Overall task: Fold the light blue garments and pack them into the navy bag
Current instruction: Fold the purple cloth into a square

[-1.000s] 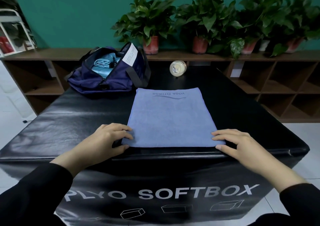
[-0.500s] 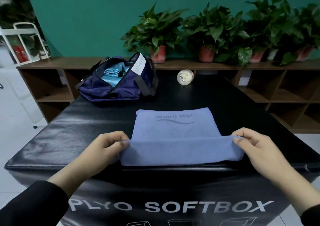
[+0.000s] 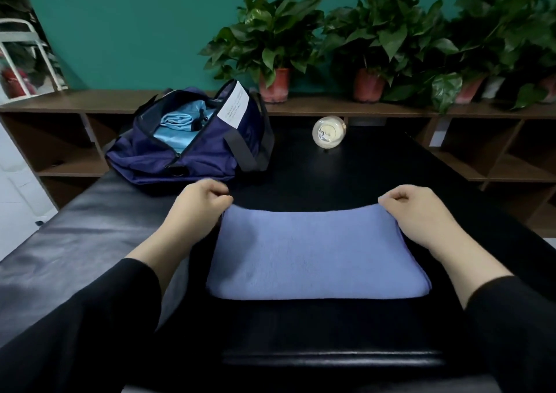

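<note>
I have the black padded box (image 3: 346, 163) under me with the open navy bag (image 3: 186, 151) at its far left, light blue clothing (image 3: 177, 132) already inside, and nearer to me the blue towel (image 3: 313, 254) lying doubled on the pad. My left hand (image 3: 198, 209) and right hand (image 3: 418, 215) each pinch a far corner of its top layer, so I judge the folding step is in hand. Next I should set that edge square, smooth it, and fold once more so that it fits the bag's mouth
</note>
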